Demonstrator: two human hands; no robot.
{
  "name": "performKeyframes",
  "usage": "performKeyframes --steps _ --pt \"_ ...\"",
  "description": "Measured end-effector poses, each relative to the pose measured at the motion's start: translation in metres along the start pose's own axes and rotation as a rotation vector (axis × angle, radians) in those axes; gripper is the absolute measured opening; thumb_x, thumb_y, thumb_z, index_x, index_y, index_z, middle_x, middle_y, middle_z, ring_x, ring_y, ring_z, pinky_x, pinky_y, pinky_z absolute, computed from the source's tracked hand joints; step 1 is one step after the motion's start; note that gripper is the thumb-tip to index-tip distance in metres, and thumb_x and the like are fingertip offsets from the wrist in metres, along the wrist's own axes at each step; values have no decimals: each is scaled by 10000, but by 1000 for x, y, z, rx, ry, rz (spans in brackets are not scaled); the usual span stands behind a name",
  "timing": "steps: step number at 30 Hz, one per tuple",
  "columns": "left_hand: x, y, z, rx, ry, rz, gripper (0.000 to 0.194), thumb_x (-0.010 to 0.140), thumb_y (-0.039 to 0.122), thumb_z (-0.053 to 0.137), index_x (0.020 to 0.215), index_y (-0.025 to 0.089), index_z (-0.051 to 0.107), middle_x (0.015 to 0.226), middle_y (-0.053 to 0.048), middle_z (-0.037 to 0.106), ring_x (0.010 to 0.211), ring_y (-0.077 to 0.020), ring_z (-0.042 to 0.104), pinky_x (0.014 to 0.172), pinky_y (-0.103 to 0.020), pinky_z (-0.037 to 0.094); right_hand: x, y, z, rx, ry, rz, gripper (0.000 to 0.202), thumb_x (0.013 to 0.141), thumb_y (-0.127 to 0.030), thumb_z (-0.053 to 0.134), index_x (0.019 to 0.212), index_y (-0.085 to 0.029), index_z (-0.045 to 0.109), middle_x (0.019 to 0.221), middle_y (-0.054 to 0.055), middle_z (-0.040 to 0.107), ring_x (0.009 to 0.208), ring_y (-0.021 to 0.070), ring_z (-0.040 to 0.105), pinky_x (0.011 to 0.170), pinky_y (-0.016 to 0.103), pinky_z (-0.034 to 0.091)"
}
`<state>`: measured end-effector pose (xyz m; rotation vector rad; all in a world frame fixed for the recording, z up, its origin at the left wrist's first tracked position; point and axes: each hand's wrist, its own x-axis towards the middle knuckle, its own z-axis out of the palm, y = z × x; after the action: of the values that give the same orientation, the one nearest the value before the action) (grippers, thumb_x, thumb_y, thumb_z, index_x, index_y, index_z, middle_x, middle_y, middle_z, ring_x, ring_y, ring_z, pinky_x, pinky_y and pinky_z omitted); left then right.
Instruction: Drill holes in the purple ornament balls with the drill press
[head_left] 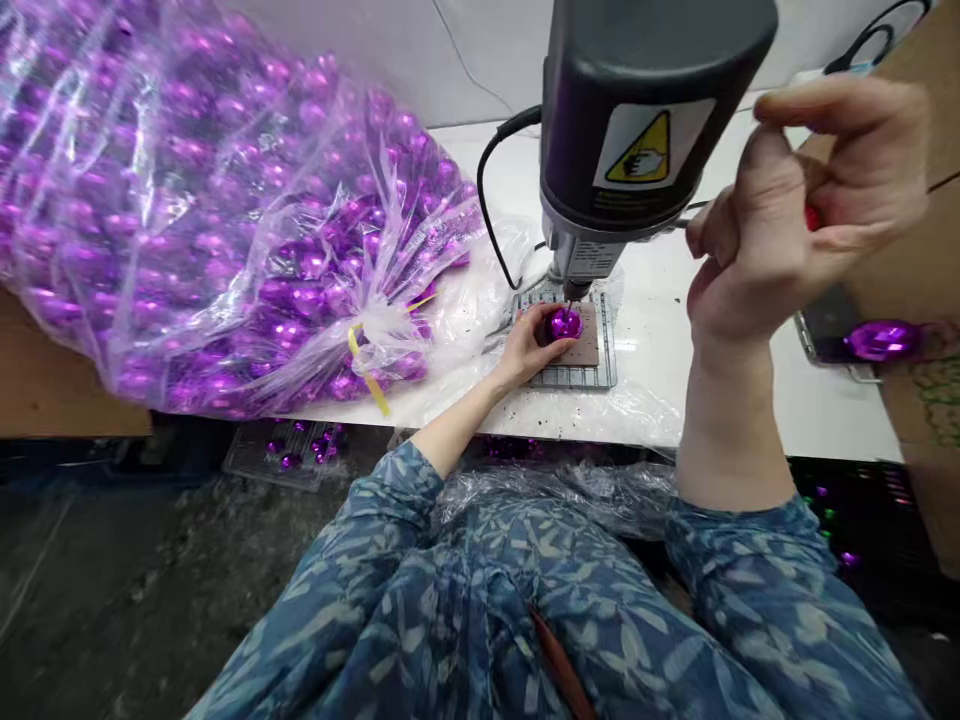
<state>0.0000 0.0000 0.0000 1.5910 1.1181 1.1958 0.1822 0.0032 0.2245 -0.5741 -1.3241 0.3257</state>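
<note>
In the centre, your left hand (519, 352) steadies the purple bauble (565, 326) with half-closed fingers (559, 349); its roundness could let it skid beneath the drill bit (569, 307). Your right hand (772, 230) seems curled round a red knob (812, 217).

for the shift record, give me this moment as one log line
left hand: holds purple ball under drill press | right hand: raised

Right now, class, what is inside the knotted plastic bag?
The plastic bag holds many shiny purple balls, visible through its clear film. Those deeper in are covered by the outer ones, so their number cannot be told.
</note>
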Motion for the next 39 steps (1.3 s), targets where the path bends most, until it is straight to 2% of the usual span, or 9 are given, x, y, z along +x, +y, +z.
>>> performKeyframes --steps 7,13,17,20,24,29,35,37,39 --pt "-1 -1 0 31 4 -13 601 952 444 981 1460 270 710 1454 -123 762 1392 -355 739 1333 -647 538 -19 7 -1 -61 58 22 358 1041 -596 770 1077 -240 760 875 -65 615 528 -26 432 521 203 377" --pt "-2 5 -3 63 10 -8 597 942 462 996 1438 268 725 1460 -131 764 1437 -375 720 1356 -659 509 -28 13 -4 -110 91 -2 420 1050 -635 742 1022 -224 660 761 -71 453 502 5 398 526 236 449" --pt "-2 7 -3 63 8 -8 588 942 437 997 1435 264 727 1495 -136 763 1487 -388 704 1371 -657 494 -36 28 -6 -117 109 -33 443 1071 -690 671 1040 -249 647 663 -76 358 458 42 370 505 260 444" --pt "-2 7 -2 59 10 -13 587 939 425 998 1434 266 726 1504 -136 760 1508 -393 696 1375 -657 489 -46 46 -9 -131 112 -47 478 1091 -743 581 1059 -271 651 630 -71 351 442 74 383 509 293 475" --pt "-2 8 -3 70 10 -12 590 940 436 996 1432 259 722 1502 -140 760 1514 -395 690 1383 -664 474 -60 69 -18 -150 101 -50 479 1090 -759 539 1046 -297 657 660 -51 443 462 101 418 511 330 496" --pt "-1 7 -4 87 7 -1 593 946 440 991 1439 256 718 1496 -146 763 1492 -389 692 1365 -672 486 -68 82 -26 -150 95 -78 439 1096 -725 528 1025 -316 670 650 -39 425 472 112 397 527 352 499" --pt "-1 1 -2 75 19 9 607 927 425 1010 1436 271 719 1460 -134 764 1423 -367 720 1322 -679 536 -60 60 -13 -99 87 -158 502 1054 -773 605 938 -285 618 585 -67 251 422 73 280 486 302 386" --pt "0 2 -2 80 21 10 610 920 432 1018 1429 273 722 1451 -133 765 1426 -369 724 1328 -690 533 -46 44 -7 -80 89 -145 423 1074 -696 641 994 -281 635 602 -73 300 420 51 294 472 271 352" --pt "1 4 -1 84 24 6 604 915 434 1025 1413 271 725 1444 -133 766 1426 -368 732 1332 -691 535 -25 28 -3 -74 76 -92 289 1102 -567 666 1084 -279 688 686 -71 447 445 15 330 472 238 357"
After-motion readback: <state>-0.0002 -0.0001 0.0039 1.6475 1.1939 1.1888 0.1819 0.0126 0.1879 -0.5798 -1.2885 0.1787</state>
